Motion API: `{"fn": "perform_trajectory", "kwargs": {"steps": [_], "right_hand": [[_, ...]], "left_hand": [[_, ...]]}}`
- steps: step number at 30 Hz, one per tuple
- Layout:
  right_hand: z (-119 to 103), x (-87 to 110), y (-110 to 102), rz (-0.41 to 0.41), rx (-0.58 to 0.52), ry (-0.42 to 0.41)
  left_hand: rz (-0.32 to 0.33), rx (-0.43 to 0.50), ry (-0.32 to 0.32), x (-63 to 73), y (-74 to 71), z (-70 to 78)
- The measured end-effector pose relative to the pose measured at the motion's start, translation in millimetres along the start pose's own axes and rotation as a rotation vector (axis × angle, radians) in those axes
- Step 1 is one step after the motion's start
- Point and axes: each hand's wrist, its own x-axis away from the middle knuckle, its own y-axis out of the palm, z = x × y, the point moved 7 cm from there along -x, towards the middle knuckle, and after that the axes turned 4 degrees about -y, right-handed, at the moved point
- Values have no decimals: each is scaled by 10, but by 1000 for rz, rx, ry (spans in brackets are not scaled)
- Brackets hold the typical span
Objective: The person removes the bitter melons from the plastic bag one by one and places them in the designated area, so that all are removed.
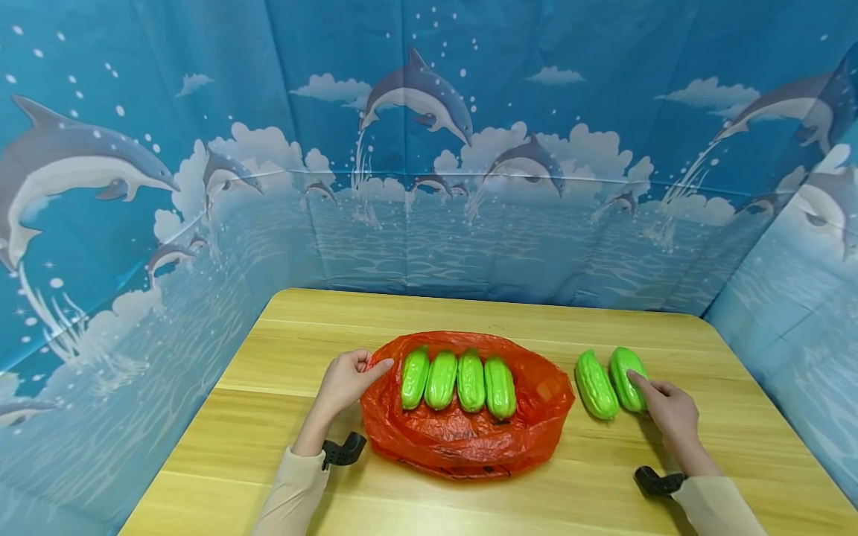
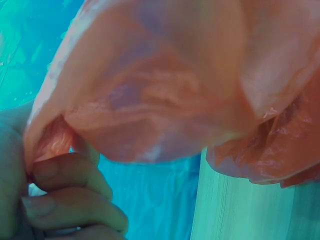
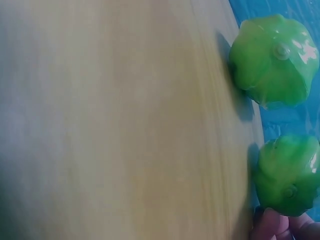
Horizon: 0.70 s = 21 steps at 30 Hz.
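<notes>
A red plastic bag [image 1: 462, 450] lies spread on the table, its mouth facing up. Several glossy green bitter melons [image 1: 441, 380] lie side by side in it. At the bag's left edge my left hand [image 1: 348, 381] pinches the rim between thumb and curled fingers; the left wrist view shows the red film [image 2: 165, 100] drawn up from those fingers. To the right of the bag, my right hand [image 1: 672, 415] grips the outer bitter melon [image 1: 626, 371], thumb on top. Another bitter melon [image 1: 596, 387] lies just left of it. In the right wrist view, fingertips [image 3: 272, 224] meet the lower melon [image 3: 286, 175].
The pale wooden table [image 1: 308, 320] has rounded far corners. A blue curtain with dolphins [image 1: 429, 246] hangs behind it and along both sides. Black wrist camera mounts [image 1: 345, 450] sit on both wrists, close over the tabletop.
</notes>
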Motion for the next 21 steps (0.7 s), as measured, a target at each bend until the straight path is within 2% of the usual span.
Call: {"fn": "perform_trajectory", "kwargs": {"steps": [21], "right_hand": [[-23, -55, 25, -64, 78, 6]], "left_hand": [[7, 4, 7, -15, 6, -22]]}}
